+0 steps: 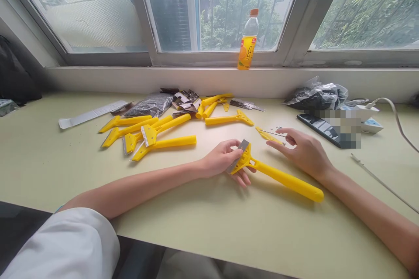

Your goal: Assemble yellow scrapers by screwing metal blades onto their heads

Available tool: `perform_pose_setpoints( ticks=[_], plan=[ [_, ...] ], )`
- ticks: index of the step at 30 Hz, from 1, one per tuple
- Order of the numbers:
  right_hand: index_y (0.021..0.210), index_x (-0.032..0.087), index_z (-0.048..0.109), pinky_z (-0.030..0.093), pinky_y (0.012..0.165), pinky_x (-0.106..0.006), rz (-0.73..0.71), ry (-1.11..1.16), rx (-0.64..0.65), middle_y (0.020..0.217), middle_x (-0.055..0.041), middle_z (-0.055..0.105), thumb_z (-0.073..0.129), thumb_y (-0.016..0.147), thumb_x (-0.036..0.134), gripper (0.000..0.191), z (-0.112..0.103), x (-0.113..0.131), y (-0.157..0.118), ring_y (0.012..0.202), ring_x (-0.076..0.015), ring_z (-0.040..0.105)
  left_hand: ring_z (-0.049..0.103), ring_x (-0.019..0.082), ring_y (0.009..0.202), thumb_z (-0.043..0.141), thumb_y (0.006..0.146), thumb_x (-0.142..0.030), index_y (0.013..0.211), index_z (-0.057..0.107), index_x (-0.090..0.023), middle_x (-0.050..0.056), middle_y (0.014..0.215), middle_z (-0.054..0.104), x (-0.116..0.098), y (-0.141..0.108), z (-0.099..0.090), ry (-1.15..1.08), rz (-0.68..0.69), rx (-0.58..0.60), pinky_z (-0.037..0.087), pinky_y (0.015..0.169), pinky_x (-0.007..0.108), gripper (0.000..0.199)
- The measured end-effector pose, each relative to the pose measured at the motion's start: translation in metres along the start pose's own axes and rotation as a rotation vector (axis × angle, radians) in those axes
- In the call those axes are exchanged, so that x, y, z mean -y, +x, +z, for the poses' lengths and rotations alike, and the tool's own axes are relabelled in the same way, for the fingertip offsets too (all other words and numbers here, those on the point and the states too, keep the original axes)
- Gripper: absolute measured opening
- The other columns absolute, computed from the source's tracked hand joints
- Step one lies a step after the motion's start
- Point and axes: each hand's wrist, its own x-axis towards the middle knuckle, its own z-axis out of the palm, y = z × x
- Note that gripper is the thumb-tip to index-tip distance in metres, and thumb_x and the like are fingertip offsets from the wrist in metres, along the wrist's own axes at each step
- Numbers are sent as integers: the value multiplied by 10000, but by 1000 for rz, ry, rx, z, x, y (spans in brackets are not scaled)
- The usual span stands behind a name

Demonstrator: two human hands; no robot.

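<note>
My left hand (225,157) grips the head of a yellow scraper (284,179), its thumb pressing a flat grey blade (242,145) against it. The scraper's long handle points to the lower right, above the table. My right hand (303,150) holds a thin metal rod (276,134), perhaps a small hex key, with thumb and forefinger spread apart. Under the rod lies a yellow triangular cover plate (262,133). A few tiny metal pieces (279,128), which look like screws, lie beside it. Another yellow scraper handle (225,119) rests just behind my hands.
Several yellow scrapers (176,141) are piled at left. Behind them are a grey plastic bag (150,105), torn packaging (186,100) and loose blades (247,105). A phone (319,130), a clear bag (317,95) and a white cable (386,183) lie right. A juice bottle (248,48) stands on the sill.
</note>
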Motion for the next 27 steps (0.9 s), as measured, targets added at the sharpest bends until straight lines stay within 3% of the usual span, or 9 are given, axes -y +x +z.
perform_pose_setpoints(
  ticks=[3,8,13,20,23,27],
  plan=[
    [1102,188,729,404,605,-325,38,-71,111,772,-58,669,543,851,745,638,8,-4,3,660,-213,589,732,223,607,538,982,-377,1069,401,-183,155,912,735,1,0,-1,5,7,6,607,550,373,252],
    [961,210,766,441,712,-349,20,-82,213,932,-80,747,488,958,568,453,10,-3,7,800,-245,649,738,233,614,548,978,-388,1069,401,-185,174,936,741,2,1,-1,6,15,6,612,552,392,267],
    [812,197,710,419,715,-351,-106,-174,281,839,-100,725,406,992,422,419,9,-2,12,762,-247,630,745,247,623,540,981,-387,1062,397,-185,190,953,744,1,1,0,10,18,-4,608,535,384,259],
    [788,203,595,396,669,-332,-23,-143,104,814,-82,673,516,902,334,191,14,-7,12,714,-221,576,743,247,611,567,964,-420,1053,401,-183,189,951,744,1,1,0,18,30,-4,604,524,379,303],
    [791,202,610,410,670,-330,37,48,16,803,-67,657,545,919,416,259,7,-4,13,706,-202,568,741,245,613,569,965,-422,1047,400,-187,172,927,744,2,1,0,17,31,-1,605,526,377,302],
    [856,207,674,384,603,-333,265,405,-91,772,-54,637,692,823,536,332,-17,10,11,659,-189,537,742,242,621,530,989,-381,1047,397,-190,160,919,742,2,1,0,6,25,3,606,535,375,240]
  ],
)
